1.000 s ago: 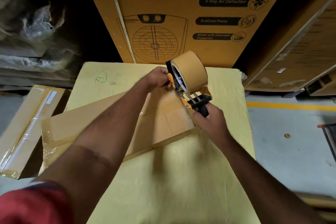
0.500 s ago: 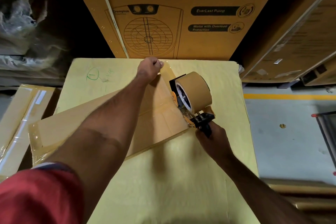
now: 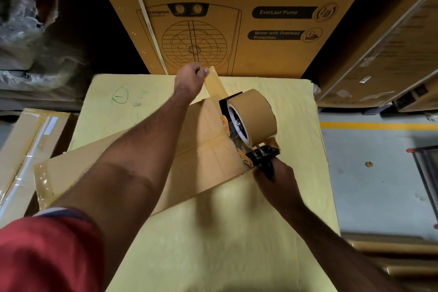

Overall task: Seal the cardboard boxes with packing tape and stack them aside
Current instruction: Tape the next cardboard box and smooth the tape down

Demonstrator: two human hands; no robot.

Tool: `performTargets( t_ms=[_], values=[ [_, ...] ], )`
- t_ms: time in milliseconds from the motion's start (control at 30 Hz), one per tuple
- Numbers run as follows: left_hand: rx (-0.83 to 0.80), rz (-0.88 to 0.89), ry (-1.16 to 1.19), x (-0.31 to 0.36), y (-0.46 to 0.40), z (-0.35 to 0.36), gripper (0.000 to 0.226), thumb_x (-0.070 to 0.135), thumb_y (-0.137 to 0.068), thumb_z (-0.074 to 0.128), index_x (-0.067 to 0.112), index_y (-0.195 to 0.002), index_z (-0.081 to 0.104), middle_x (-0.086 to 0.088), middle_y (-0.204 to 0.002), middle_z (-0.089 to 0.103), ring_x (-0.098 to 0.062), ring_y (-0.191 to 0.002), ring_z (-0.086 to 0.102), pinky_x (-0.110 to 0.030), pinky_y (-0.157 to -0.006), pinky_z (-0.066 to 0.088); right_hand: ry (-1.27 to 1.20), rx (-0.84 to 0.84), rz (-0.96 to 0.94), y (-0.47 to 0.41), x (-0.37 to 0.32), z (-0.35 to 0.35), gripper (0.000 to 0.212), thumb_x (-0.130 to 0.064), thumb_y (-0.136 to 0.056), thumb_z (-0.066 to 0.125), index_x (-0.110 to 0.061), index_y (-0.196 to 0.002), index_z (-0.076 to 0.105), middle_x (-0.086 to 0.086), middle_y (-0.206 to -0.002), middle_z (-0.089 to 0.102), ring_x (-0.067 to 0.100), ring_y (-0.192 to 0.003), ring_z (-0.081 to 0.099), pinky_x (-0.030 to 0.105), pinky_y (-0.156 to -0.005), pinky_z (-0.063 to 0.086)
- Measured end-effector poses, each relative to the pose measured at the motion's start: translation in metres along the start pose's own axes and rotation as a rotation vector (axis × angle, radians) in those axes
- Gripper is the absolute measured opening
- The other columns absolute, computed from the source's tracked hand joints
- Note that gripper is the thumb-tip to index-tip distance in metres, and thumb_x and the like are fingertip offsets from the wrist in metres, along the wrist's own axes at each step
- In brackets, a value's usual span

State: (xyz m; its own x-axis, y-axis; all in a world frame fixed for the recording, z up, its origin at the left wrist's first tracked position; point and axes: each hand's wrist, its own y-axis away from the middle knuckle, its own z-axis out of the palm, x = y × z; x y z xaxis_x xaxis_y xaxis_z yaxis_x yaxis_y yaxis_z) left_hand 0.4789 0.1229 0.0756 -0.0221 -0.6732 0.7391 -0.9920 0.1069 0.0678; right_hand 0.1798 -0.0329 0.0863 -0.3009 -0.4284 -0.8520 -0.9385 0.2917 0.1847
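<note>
The big carton [image 3: 237, 19] behind the table reads "Crompton" above a drawn fan grille, with labels "4 Way Air Deflection", "EverLast Pump" and "Motor with Overload Protection".

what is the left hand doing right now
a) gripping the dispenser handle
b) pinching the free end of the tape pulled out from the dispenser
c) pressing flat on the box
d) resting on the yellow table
b: the left hand pinches the end of the tape strip stretched from the tape dispenser, whose handle the right hand grips.
</note>
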Motion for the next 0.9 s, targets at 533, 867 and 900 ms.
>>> performTargets(
  t_ms=[533, 867, 900],
  values=[
    [-0.079, -0.03, -0.065, -0.011, -0.006, 0.009, 0.03, 0.035, -0.099, 0.057, 0.016, -0.075, 0.058, -0.004, -0.079, 0.065, -0.025, -0.077, 0.064, -0.04, -0.072, 0.056, 0.092, -0.086, 0.111, -0.002, 0.005, -0.003, 0.031, -0.003, -0.087, 0.059, -0.032, -0.078, 0.054, -0.007, -0.061, 0.059, 0.002, -0.05, 0.052, 0.013, -0.046, 0.038],
    [-0.375, -0.22, -0.026, -0.025, -0.017, 0.028, 0.028, 0.034, -0.093, 0.068, 0.015, -0.072, 0.065, -0.002, -0.074, 0.063, -0.02, -0.077, 0.058, -0.029, -0.073, 0.049, 0.064, -0.075, 0.122, -0.005, 0.022, 0.007, 0.028, 0.001, -0.083, 0.06, -0.021, -0.069, 0.048, -0.007, -0.047, 0.049, 0.007, -0.042, 0.043, 0.018, -0.042, 0.035],
    [-0.426, -0.247, -0.022, -0.026, -0.019, 0.028, 0.025, 0.034, -0.092, 0.069, 0.014, -0.076, 0.068, -0.005, -0.078, 0.066, -0.024, -0.08, 0.061, -0.035, -0.08, 0.053, 0.06, -0.065, 0.12, -0.005, 0.025, 0.008, 0.026, 0.0, -0.083, 0.06, -0.019, -0.069, 0.049, -0.004, -0.048, 0.049, 0.007, -0.043, 0.043, 0.021, -0.043, 0.036]
  ],
)
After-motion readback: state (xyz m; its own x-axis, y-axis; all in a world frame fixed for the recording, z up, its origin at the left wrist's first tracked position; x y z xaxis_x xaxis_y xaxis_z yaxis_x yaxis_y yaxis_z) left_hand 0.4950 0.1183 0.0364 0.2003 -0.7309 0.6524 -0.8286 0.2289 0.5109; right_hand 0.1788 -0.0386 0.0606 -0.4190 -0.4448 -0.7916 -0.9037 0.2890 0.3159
